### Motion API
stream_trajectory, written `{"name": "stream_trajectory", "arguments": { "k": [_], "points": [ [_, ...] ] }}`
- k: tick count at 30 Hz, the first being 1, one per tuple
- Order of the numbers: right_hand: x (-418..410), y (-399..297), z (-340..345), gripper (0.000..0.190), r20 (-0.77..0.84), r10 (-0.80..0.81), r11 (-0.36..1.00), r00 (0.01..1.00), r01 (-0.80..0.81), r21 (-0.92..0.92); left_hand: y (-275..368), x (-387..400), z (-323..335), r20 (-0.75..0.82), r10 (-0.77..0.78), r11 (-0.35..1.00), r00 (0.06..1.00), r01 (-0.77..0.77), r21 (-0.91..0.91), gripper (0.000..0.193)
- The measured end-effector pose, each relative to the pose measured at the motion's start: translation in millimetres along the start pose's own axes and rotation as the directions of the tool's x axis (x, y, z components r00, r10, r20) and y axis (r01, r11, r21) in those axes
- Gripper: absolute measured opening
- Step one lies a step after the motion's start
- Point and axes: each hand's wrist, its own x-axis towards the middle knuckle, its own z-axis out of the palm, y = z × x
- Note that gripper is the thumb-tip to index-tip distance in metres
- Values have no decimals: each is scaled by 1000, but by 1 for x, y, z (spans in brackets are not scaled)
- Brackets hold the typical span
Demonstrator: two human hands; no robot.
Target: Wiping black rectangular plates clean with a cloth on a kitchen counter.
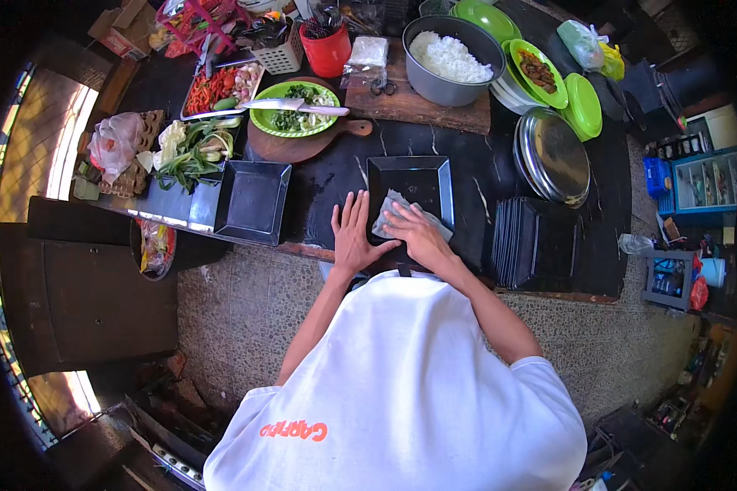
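A square black plate point(417, 175) with sloping rims lies on the dark countertop right before me. My right hand point(424, 238) presses a crumpled grey cloth point(384, 222) onto the near part of this plate, fingers spread over the fabric. At the plate's left rim, my left hand point(352, 236) rests flat with its fingers apart and nothing in it. To the left is another square black plate point(253, 197) by the counter's front edge. On the right stands a stack of several similar black plates point(537, 242).
Behind the plate are a wooden board point(381, 107), a pot of rice point(424, 92) and a green bowl of chopped greens point(270, 123) with a knife point(325, 110) across it. Metal lids point(556, 156) lie at right, leafy vegetables point(190, 156) at left. A bin point(136, 248) stands below.
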Motion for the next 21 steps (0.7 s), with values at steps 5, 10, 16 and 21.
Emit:
{"name": "stream_trajectory", "arguments": {
  "k": [5, 10, 16, 21],
  "points": [
    [-13, 1, -13, 46, 17, 25, 999, 1000, -25, -31, 3, -2, -3, 52, 0, 997, 999, -4, 73, 113],
    [-54, 6, -42, 58, 18, 291, 950, 956, -287, -123, 6, 1, -5, 49, 1, 999, 999, -4, 49, 111],
    [-46, 25, -94, 49, -124, 421, 899, 898, -396, 188, 5, -1, -6, 43, -2, 996, 999, -2, 92, 112],
    [-4, 46, -107, 44, -420, 265, 944, 868, -322, -69, 7, 0, -4, 44, 10, 995, 999, -14, 96, 115]
  ]
}}
